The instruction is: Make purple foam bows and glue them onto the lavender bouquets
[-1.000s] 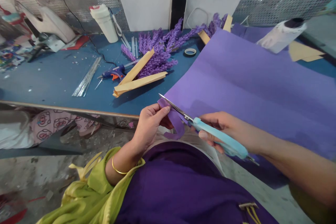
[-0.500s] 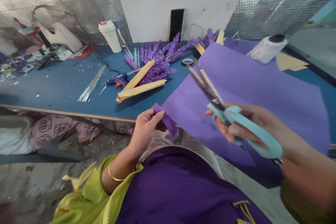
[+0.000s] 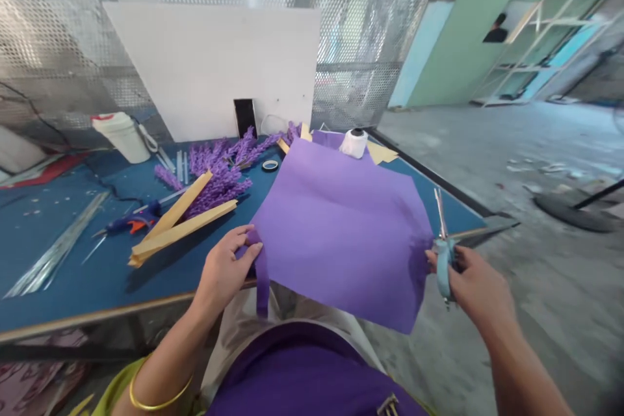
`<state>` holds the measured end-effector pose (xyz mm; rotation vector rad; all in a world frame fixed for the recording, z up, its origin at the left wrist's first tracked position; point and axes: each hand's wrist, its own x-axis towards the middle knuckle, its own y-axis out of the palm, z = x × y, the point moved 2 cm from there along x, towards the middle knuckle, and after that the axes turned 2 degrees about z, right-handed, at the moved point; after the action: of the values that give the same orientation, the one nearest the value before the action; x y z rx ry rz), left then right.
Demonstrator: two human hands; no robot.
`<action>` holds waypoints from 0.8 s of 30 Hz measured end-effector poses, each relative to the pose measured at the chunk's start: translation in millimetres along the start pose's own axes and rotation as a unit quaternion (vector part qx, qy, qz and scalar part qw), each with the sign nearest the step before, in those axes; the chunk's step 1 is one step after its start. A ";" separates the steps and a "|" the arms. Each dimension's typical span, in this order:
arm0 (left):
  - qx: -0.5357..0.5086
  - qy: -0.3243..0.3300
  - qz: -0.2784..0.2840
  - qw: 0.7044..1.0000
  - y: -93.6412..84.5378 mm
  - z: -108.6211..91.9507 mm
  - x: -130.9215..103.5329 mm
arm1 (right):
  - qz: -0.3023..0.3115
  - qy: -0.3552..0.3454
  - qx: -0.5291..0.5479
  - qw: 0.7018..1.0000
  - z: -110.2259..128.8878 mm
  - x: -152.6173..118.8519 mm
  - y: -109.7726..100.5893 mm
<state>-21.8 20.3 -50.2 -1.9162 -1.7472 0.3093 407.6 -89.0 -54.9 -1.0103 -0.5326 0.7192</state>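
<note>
My left hand [image 3: 230,265] pinches a narrow purple strip [image 3: 262,283] between thumb and fingers, and its free end hangs over the table's front edge. Right beside it lies a large purple sheet [image 3: 336,227], which reaches past the edge towards my lap. My right hand [image 3: 470,279] is closed around light-blue-handled scissors [image 3: 444,259], blades pointing up and away. Its fingertips are at the sheet's right edge; whether they grip the sheet, I cannot make out. Left of the sheet are purple flower sprigs [image 3: 219,172] and folded tan paper strips [image 3: 182,231].
On the blue table [image 3: 63,286] lie a glue gun [image 3: 129,221], thin wires [image 3: 58,244] and a tape roll [image 3: 270,165]. A white cup [image 3: 124,136], a phone [image 3: 245,118] and a white bottle [image 3: 353,143] stand farther back. A white board [image 3: 219,65] leans behind.
The view has swung right. My right hand has moved with the scissors to the sheet's right edge, and the blades now point more upright. My left hand still holds the strip.
</note>
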 end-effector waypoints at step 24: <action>-0.297 -0.041 -0.232 0.925 22.1 2.0 -2.9 | -0.498 -0.403 0.076 0.764 299.6 140.9 -177.8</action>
<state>-4.3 17.3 -63.8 -1.7813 -2.4822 -0.3633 343.0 125.7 246.6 -0.0910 -1.5848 0.1622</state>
